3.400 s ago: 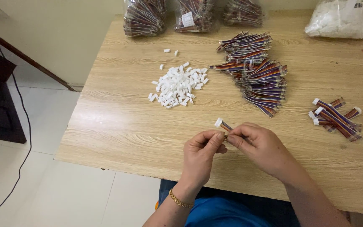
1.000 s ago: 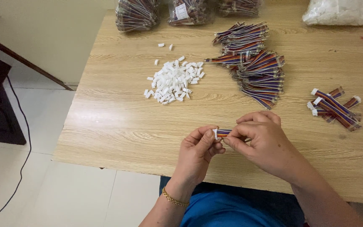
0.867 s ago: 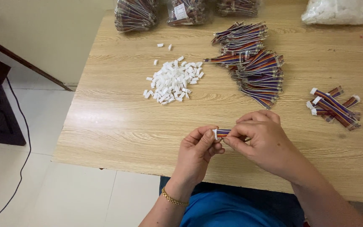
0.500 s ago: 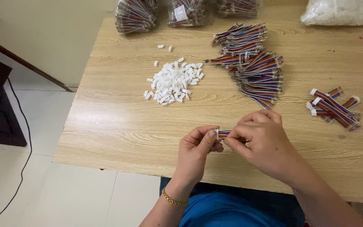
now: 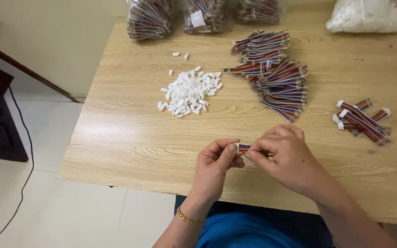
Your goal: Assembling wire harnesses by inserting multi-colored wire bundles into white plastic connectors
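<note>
Short multicolour wire lead [image 5: 244,148] with white connector [image 5: 237,147] on its end, held just above the table [image 5: 129,138] near edge. Left hand [image 5: 214,167] pinches the connector, right hand [image 5: 288,158] closed round the wires. Looks light, floppy; the plastic end is the stiff part to hold. Loose connector pile [image 5: 189,91], wire bundles [image 5: 276,76] and finished leads [image 5: 361,121] well apart.

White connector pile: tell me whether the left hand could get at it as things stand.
Probably yes. Bare tabletop lies between the left hand and the white connector pile, but that hand pinches a small wire bundle with the right hand.
</note>
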